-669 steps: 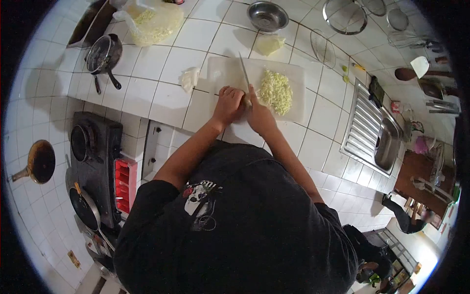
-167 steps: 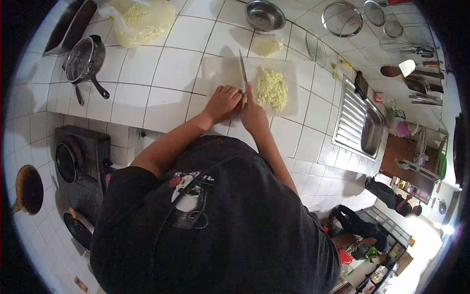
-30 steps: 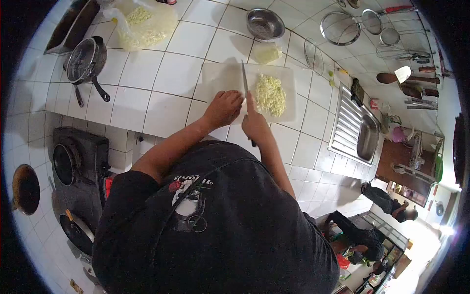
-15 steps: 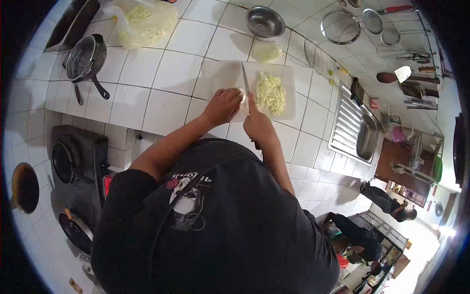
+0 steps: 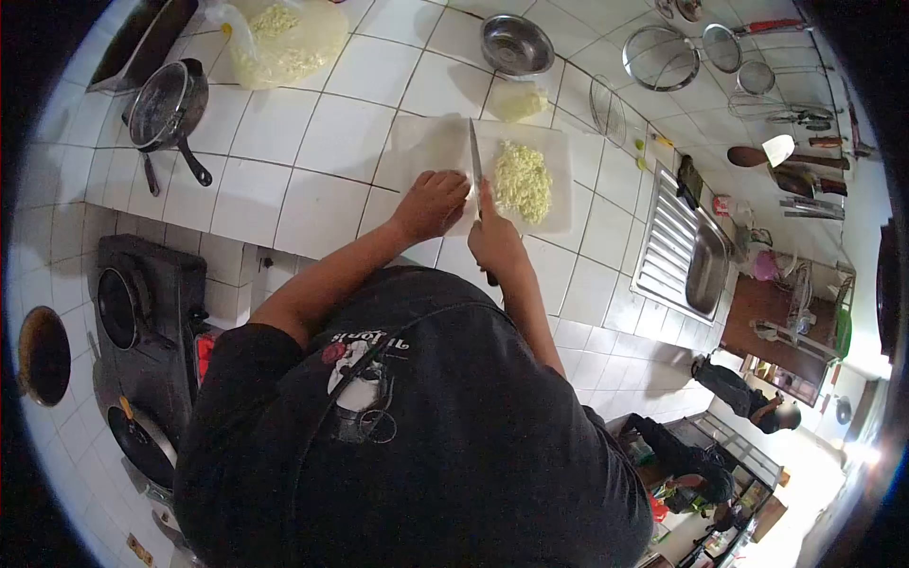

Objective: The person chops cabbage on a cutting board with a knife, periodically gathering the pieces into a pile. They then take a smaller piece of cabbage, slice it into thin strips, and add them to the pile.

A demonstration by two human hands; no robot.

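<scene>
My right hand (image 5: 497,244) is wrapped round the handle of a kitchen knife (image 5: 475,150), whose long blade points away from me over the white cutting board (image 5: 417,142). Just left of the blade, my left hand (image 5: 433,204) presses down on the board with its fingers curled over a pale vegetable piece (image 5: 469,180). Most of that piece is hidden under the fingers. To the right of the knife lies a heap of finely chopped pale green cabbage (image 5: 524,182).
Beyond the board stand a steel bowl (image 5: 516,45) and a small clear bag (image 5: 517,102). A plastic bag of chopped cabbage (image 5: 284,52) and a pan (image 5: 169,106) are at far left. The sink (image 5: 705,265) is at right. Two people (image 5: 743,390) are farther off.
Both hands stay in nearly the same place, with the knife still beside the left fingers. The view has shifted slightly.
</scene>
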